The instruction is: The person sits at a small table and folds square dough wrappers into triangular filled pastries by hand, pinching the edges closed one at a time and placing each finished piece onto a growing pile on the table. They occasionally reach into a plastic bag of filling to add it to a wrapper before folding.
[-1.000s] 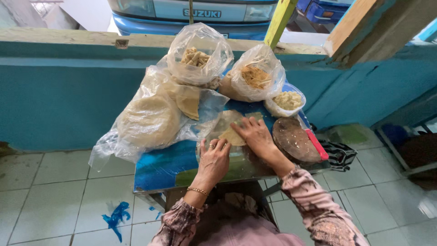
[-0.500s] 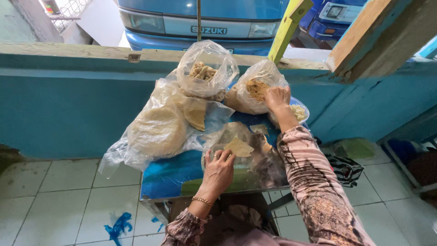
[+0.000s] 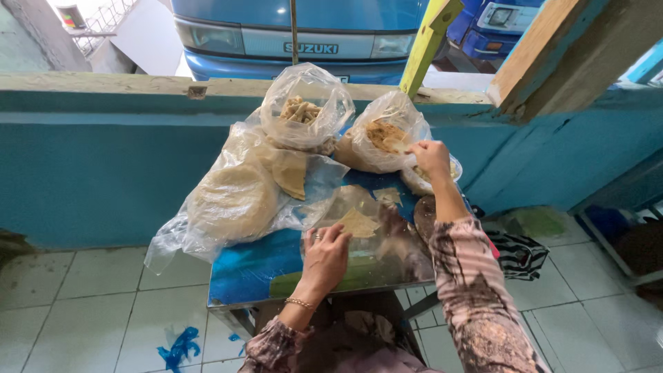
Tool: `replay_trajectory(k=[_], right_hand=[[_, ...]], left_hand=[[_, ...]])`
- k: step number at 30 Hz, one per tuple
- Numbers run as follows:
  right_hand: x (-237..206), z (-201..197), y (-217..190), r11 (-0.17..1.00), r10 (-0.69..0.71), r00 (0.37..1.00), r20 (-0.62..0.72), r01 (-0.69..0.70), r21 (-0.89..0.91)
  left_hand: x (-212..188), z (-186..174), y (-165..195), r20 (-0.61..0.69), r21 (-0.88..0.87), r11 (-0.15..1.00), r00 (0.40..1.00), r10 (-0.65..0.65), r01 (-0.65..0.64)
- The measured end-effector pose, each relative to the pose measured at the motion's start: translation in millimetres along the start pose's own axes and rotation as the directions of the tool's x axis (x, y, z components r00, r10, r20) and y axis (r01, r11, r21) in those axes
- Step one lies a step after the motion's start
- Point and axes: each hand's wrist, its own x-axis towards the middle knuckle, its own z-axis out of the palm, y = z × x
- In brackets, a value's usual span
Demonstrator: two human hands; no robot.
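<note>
Resting flat under the left hand's fingertips, a thin, pale-tan triangular wrapper sheet [image 3: 358,223] lies on a clear plastic sheet near the middle of the small blue-topped table [image 3: 248,269], its point aimed away from the person and its broad edge toward the fingers. The left hand [image 3: 324,257] sits just on the near side of that wrapper, palm down, fingers loosely spread and pressing on the plastic rather than gripping anything; it is clearly the closer hand. The right hand [image 3: 429,156] is stretched well away to the far right, its fingers pinched narrow at the mouth of a clear plastic bag of crumpled tan sheets [image 3: 381,141]; whether a piece is caught between them I cannot tell. A second small tan scrap [image 3: 389,196] lies on the table between the two hands. Beside that bag stands another clear knotted bag of pale, stubby rolled pieces [image 3: 304,110], glossy and wrinkled. To the left slumps a large clear bag holding a stack of round, floury, matte flat discs [image 3: 231,200], with a folded half-round piece [image 3: 290,173] leaning at its edge. A shallow white bowl [image 3: 425,183] sits under the right wrist. Behind runs a teal painted low wall [image 3: 103,152], with pale floor tiles [image 3: 83,304] below.
</note>
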Motion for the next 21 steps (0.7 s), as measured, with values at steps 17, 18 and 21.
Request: replay_trajectory(k=[17, 18, 21], right_hand=[[-9, 9, -23, 0.938, -0.151, 0.976, -0.154, 0.093, -0.333], [-4, 15, -28, 0.893, -0.205, 0.971, -0.122, 0.135, -0.429], [4, 23, -37, 0.853, -0.208, 0.977, -0.054, 0.154, -0.498]], left_hand=[[22, -8, -13, 0.037, -0.329, 0.929, 0.985, -0.166, 0.169], [19, -10, -12, 0.029, -0.333, 0.935, 0.992, -0.120, 0.123], [21, -14, -10, 0.067, -0.248, 0.953, 0.984, -0.165, 0.176]])
